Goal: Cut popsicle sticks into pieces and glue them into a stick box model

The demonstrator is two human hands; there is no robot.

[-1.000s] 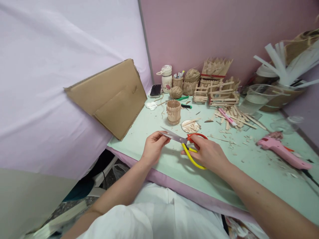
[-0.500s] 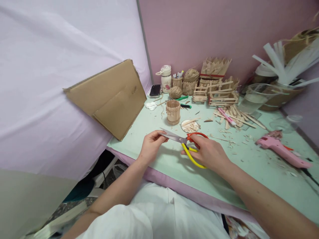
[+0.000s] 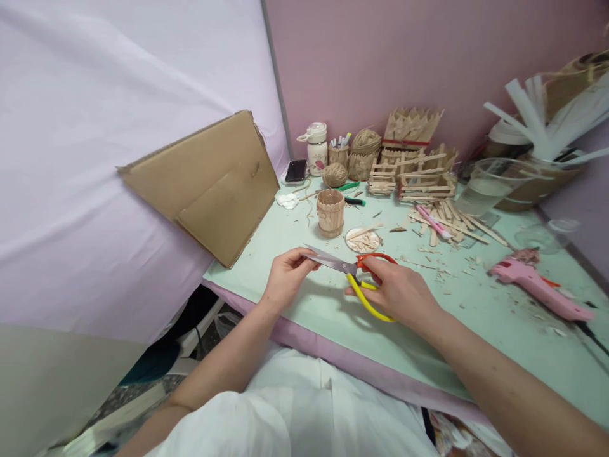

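Right hand (image 3: pixel 404 289) grips scissors (image 3: pixel 347 268). Left hand (image 3: pixel 288 279) curls near the blades (image 3: pixel 329 259); whether it pinches anything, I cannot tell

Whatever left hand (image 3: pixel 288 279) pinched at scissors (image 3: pixel 346 268) was too small to tell. Right of right hand (image 3: pixel 404 289), glue-gun cord (image 3: pixel 592 340) ran out of frame.

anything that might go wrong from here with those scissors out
The scissors in the right hand have their blades right at the left hand's fingertips, so a slip might nick a finger.

The wooden cup stands just beyond the blades; a careless swing could knock it over.

The glue gun lies on the right side of the table; if it is hot, which I can't tell, the right arm might brush it.
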